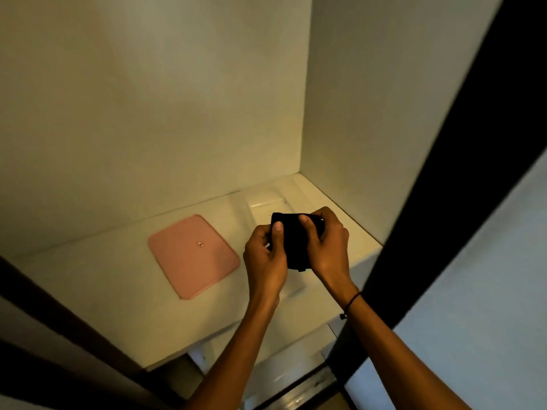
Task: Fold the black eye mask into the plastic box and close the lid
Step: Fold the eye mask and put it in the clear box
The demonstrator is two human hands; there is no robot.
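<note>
Both of my hands hold the black eye mask (296, 247), folded into a compact bundle, just above the clear plastic box (266, 204). My left hand (266, 255) pinches its left edge with the thumb on top. My right hand (325, 247) grips the right side, thumb pressed on the fabric. The box stands on the white shelf near the back right corner and is mostly hidden behind my hands; only its pale far rim shows. The pink lid (194, 255) lies flat on the shelf to the left of the box, apart from it.
The white shelf (88, 285) is enclosed by a back wall and a right side wall (355, 113). A dark door edge (429, 202) runs diagonally at the right. A lower white ledge (281, 359) shows beneath the shelf's front edge.
</note>
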